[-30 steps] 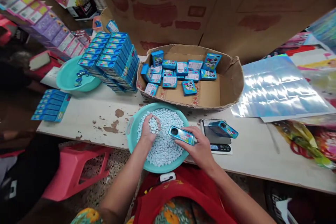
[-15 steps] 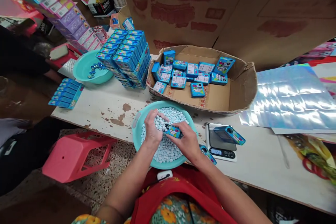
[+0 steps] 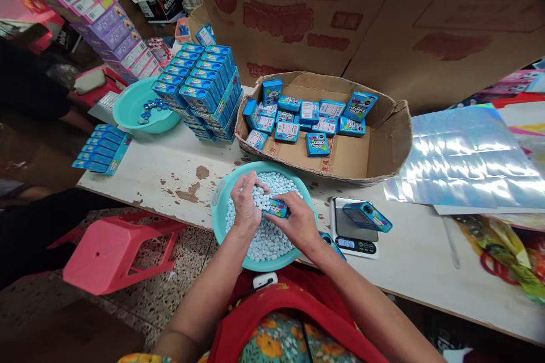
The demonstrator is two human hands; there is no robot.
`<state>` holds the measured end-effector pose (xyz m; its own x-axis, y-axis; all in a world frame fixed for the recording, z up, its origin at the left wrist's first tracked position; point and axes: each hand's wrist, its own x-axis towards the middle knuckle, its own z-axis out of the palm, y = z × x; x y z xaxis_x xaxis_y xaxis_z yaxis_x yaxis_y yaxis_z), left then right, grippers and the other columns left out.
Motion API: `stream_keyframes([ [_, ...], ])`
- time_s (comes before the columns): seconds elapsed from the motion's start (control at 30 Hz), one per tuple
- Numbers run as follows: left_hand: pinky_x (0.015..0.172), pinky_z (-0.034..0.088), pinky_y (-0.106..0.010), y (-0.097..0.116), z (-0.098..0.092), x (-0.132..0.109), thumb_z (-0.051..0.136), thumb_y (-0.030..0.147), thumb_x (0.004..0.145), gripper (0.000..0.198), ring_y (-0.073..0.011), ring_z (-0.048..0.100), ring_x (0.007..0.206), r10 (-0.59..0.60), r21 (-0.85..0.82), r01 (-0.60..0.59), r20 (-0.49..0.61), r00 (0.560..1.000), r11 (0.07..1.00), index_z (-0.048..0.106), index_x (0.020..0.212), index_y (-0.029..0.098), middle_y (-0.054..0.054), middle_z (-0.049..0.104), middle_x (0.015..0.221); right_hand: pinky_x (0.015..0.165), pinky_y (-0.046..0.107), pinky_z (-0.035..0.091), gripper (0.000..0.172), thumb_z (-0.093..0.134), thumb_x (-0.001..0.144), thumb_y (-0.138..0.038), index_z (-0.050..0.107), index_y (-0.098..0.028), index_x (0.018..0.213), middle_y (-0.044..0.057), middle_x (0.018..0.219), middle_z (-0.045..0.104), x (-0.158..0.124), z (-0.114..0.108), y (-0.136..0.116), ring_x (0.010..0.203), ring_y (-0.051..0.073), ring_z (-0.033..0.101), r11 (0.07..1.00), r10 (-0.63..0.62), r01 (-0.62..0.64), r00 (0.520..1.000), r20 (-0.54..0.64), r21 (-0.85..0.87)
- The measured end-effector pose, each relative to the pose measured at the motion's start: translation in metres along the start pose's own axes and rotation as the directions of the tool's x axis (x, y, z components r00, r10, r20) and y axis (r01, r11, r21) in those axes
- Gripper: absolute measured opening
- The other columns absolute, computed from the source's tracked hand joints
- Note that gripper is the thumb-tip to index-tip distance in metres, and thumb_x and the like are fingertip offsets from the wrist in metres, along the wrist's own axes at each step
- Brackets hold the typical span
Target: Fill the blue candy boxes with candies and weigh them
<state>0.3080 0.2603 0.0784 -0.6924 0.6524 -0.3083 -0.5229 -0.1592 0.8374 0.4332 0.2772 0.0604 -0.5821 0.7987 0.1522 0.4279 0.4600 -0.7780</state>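
My left hand [image 3: 247,202] is cupped around a heap of small pale-blue candies [image 3: 260,195], its fingers curled over them. In my right hand [image 3: 299,221] is a small blue candy box [image 3: 277,207], gripped between thumb and fingers and tilted with one end against the candies in my left palm. Both hands are above a turquoise basin [image 3: 220,221] filled with the same loose candies. Beside my right wrist lies another blue candy box [image 3: 332,244], partly hidden by the forearm. A digital scale [image 3: 355,245] to the right bears an open blue box [image 3: 368,216] lying tilted.
A cut-down cardboard box [image 3: 385,147] behind the basin holds several blue boxes. Stacked blue boxes [image 3: 208,91] and a second turquoise basin [image 3: 128,119] stand at left. Shiny foil sheets [image 3: 472,159] lie right. A red stool [image 3: 110,249] is below the table; a person [image 3: 34,85] is at left.
The view has shifted slightly. The candy box in my right hand has turned a little, its open end now pressed closer to the candies in my left palm.
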Motion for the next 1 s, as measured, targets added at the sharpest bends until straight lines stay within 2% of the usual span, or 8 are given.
stream_keyframes([
  [0.37, 0.053, 0.043, -0.021, 0.007, 0.002, 0.0, 0.066, 0.045, 0.076, 0.034, -0.0087, 0.053, 0.052, 0.044, 0.026, -0.043, -0.051, 0.998, 0.999, 0.048, 0.068, 0.017, 0.004, 0.05, 0.059, 0.077, 0.036, 0.048, 0.03, 0.076, 0.074, -0.032, 0.062, -0.023, 0.099, 0.005, 0.092, 0.064, 0.005, -0.001, -0.005, 0.088, 0.023, 0.06, 0.994, 0.004, -0.001, 1.0, -0.029, 0.108],
  [0.53, 0.052, 0.042, -0.022, 0.01, 0.002, -0.002, 0.063, 0.048, 0.078, 0.037, -0.0088, 0.051, 0.05, -0.006, 0.05, 0.008, -0.055, 0.998, 0.999, 0.047, 0.063, 0.017, 0.003, 0.048, 0.055, 0.075, 0.036, 0.048, 0.031, 0.077, 0.073, -0.035, 0.064, -0.023, 0.097, 0.005, 0.09, 0.064, 0.004, 0.0, -0.006, 0.086, 0.023, 0.061, 0.994, 0.024, -0.023, 1.0, -0.01, 0.107],
  [0.7, 0.06, 0.046, -0.025, 0.013, 0.005, -0.007, 0.062, 0.046, 0.079, 0.037, -0.011, 0.055, 0.057, 0.08, 0.035, -0.079, -0.051, 0.995, 0.996, 0.046, 0.061, 0.017, 0.002, 0.052, 0.06, 0.08, 0.037, 0.048, 0.032, 0.076, 0.073, -0.033, 0.063, -0.024, 0.1, 0.005, 0.094, 0.065, 0.004, -0.001, -0.01, 0.091, 0.024, 0.061, 0.996, 0.001, 0.003, 0.999, -0.043, 0.091],
  [0.83, 0.057, 0.043, -0.023, 0.005, 0.006, -0.006, 0.063, 0.046, 0.078, 0.036, -0.0085, 0.049, 0.051, 0.092, 0.104, -0.081, -0.111, 0.99, 0.991, 0.048, 0.062, 0.017, 0.003, 0.048, 0.056, 0.076, 0.036, 0.048, 0.031, 0.078, 0.071, -0.032, 0.064, -0.022, 0.097, 0.005, 0.09, 0.065, 0.004, 0.001, -0.008, 0.087, 0.024, 0.061, 0.996, 0.042, -0.039, 0.999, -0.026, 0.086],
  [1.0, 0.057, 0.043, -0.023, 0.001, 0.005, -0.005, 0.06, 0.046, 0.081, 0.035, -0.009, 0.05, 0.053, 0.15, 0.099, -0.142, -0.082, 0.985, 0.985, 0.049, 0.064, 0.017, 0.003, 0.048, 0.056, 0.08, 0.037, 0.047, 0.031, 0.077, 0.073, -0.032, 0.064, -0.023, 0.1, 0.005, 0.095, 0.066, 0.004, -0.003, -0.009, 0.092, 0.024, 0.06, 0.997, 0.009, -0.006, 0.999, -0.04, 0.077],
])
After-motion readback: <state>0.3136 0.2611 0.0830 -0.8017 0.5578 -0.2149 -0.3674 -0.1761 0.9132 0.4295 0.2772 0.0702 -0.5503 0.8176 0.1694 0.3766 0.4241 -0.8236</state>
